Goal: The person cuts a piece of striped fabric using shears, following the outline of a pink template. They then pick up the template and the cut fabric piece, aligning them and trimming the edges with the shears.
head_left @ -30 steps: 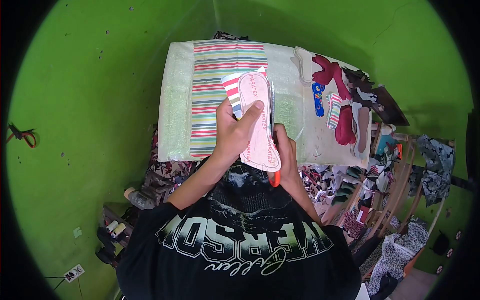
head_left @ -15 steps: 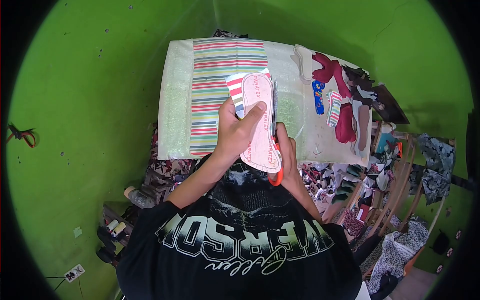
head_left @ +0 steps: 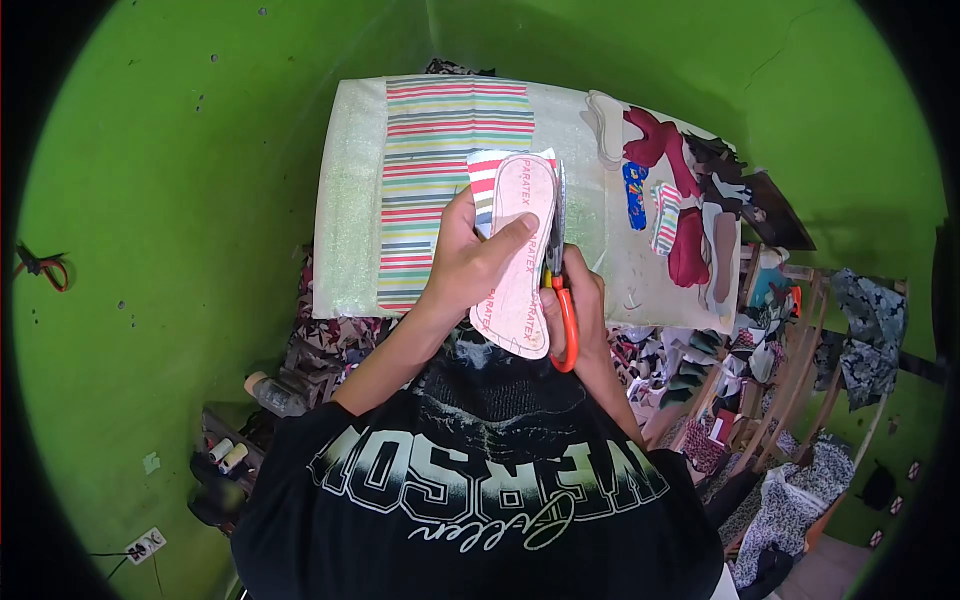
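Observation:
My left hand (head_left: 478, 258) is closed on a pale pink insole (head_left: 518, 300) printed PARATEX, its thumb flat on the face. Striped fabric (head_left: 483, 183) sticks out from behind the insole at its upper left. My right hand (head_left: 585, 300) grips scissors with orange handles (head_left: 570, 340), fingers wrapped round the loops. The scissor blades (head_left: 559, 205) point away from me along the insole's right edge. Both hands are above the near edge of the white table (head_left: 580, 170).
A length of striped cloth (head_left: 460, 125) lies on the table's left. At the right are a white insole (head_left: 607, 125), maroon pieces (head_left: 688, 250), a blue patterned piece (head_left: 635, 195) and a striped piece (head_left: 665, 218). A wooden rack (head_left: 790, 385) with fabric stands at right.
The insole has shifted slightly down and right, turning a little. The scissors have moved right of its edge, and more of the blades and orange handles now shows.

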A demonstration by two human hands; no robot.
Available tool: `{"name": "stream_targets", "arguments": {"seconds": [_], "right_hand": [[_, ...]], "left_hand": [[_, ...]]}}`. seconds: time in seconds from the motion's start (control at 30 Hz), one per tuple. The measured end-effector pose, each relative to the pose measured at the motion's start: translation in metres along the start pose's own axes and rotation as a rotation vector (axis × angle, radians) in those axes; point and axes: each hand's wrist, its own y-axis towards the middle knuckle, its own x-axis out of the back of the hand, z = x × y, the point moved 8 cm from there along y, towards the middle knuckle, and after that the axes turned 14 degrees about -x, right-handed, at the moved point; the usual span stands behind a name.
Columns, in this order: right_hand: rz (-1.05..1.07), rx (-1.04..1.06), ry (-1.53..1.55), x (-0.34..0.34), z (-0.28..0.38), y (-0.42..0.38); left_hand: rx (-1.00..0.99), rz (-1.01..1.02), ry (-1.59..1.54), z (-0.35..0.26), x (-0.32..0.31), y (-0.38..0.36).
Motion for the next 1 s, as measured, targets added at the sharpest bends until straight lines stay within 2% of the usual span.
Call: {"name": "stream_targets", "arguments": {"seconds": [0.13,0.37,0.77,0.97,1.0], "right_hand": [[0.031,-0.059,-0.006,-0.001,0.000,0.000],[-0.008,-0.010,0.006,-0.003,0.000,0.004],[0.011,-0.091,0.016,0.001,0.002,0.004],[0.009,-0.089,-0.046,0.010,-0.009,0.005],[0.039,-0.153,-0.034,0.010,-0.011,0.003]], "left_hand": [[-0.002,-0.015,-0.004,-0.002,0.000,0.000],[0.035,0.000,0.034,0.002,0.000,-0.004],[0.038,-0.002,-0.012,0.001,0.000,-0.001],[0.093,0.066,0.044,0.002,0.003,0.000],[0.108,0.072,0.033,0.003,0.003,0.000]]}}
